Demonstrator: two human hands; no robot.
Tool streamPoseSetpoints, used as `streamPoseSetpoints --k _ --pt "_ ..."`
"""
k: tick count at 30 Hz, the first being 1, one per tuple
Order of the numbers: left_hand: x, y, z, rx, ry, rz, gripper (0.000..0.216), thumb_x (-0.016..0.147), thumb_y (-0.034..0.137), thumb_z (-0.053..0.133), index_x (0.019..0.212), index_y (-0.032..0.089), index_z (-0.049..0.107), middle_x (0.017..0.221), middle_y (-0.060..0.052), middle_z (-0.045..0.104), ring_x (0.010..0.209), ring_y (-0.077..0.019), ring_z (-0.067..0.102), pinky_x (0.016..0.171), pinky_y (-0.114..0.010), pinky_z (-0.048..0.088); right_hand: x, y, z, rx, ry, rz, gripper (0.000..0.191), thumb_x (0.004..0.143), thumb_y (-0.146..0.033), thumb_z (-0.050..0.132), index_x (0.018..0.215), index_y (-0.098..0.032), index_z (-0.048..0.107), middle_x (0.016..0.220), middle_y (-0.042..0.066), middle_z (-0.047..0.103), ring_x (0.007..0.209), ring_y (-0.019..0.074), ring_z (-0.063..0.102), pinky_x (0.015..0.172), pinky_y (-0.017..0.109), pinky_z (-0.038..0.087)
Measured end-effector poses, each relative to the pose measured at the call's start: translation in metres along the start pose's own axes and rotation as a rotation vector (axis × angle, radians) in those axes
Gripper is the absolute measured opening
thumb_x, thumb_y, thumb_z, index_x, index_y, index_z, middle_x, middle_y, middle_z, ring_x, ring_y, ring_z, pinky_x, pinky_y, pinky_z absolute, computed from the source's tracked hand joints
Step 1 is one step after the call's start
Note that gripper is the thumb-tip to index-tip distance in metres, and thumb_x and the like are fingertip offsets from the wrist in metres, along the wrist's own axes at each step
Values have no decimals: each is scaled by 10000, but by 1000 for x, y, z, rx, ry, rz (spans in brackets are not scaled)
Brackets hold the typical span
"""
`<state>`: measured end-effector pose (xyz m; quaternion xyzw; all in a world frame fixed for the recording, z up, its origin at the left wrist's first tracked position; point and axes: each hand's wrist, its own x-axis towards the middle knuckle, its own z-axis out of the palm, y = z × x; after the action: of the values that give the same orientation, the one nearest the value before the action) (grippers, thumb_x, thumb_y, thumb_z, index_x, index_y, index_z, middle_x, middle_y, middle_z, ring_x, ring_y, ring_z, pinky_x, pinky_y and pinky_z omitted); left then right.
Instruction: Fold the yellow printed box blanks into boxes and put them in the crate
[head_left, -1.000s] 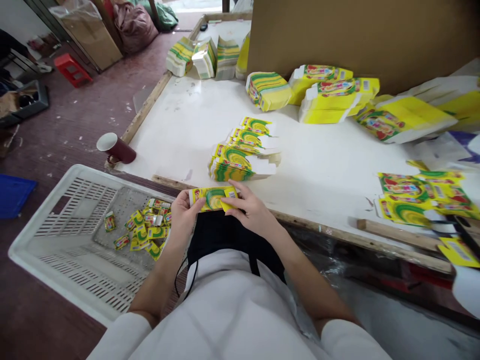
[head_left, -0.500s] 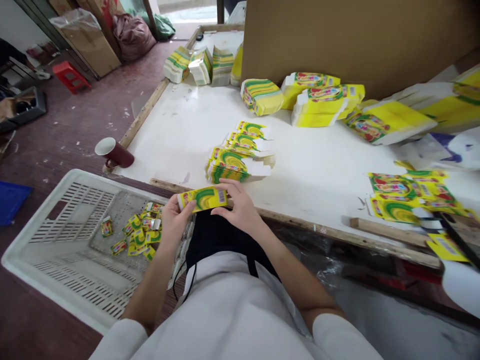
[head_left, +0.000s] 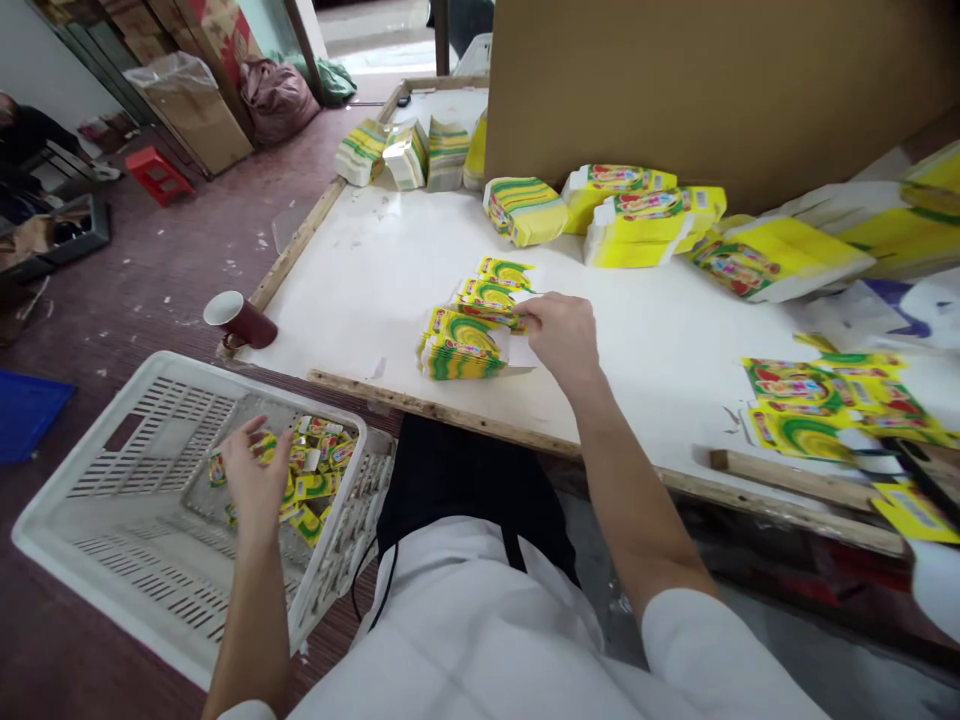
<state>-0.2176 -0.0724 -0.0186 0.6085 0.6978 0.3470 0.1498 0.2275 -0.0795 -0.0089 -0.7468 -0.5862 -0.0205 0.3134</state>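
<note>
Two hands well apart, one over the crate, one at the flat cartons

Farthest left of the left hand, a blue panel (head_left: 30,410) lies on the floor. Nearer, a white slotted crate (head_left: 127,500) surrounds the left hand (head_left: 259,470), which is over its inside with fingers spread and grasping nothing. Small yellow boxes (head_left: 316,486) lie loose in the crate, below that hand and just to its right. Beyond the same hand, a dark red mug (head_left: 251,325) sits on the corner of the white bench (head_left: 360,250). Immediately left of the right hand (head_left: 562,335), yellow-and-green flat cartons (head_left: 461,345) rest in an overlapping pile; that hand pinches the near end of one between thumb and fingers. Beyond it, bundled carton stacks (head_left: 634,240) stand before a brown cardboard sheet (head_left: 675,90). Well to its right, more printed cartons (head_left: 799,385) lie beside a wooden strip (head_left: 787,478).
</note>
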Motion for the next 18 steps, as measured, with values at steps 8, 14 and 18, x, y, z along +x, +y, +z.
streamPoseSetpoints --k 8,14,18 --pt "-58 120 78 -1183 -658 -24 964 457 765 807 1251 264 585 1337 -146 602 1204 -299 607 942 -395 537 -87 -75 -35 263 246 -305 289 947 -192 525 1082 -335 737 912 53 722 867 232 641 842 427 503" --pt "-69 176 90 -1443 -401 -220 692 832 794 397 1164 228 617 1114 -111 690 1162 -285 633 973 -443 523 -131 -103 0 444 73 -434 301 942 -111 534 1031 -312 738 925 41 728 887 205 657 793 371 557" --pt "-65 175 88 -1409 -262 -195 682 841 793 356 1048 212 648 947 -88 682 1021 -268 670 977 -459 522 -129 -112 3 585 20 -298 459 922 -143 563 1361 -277 552 1248 117 641 1160 259 615 975 452 547"
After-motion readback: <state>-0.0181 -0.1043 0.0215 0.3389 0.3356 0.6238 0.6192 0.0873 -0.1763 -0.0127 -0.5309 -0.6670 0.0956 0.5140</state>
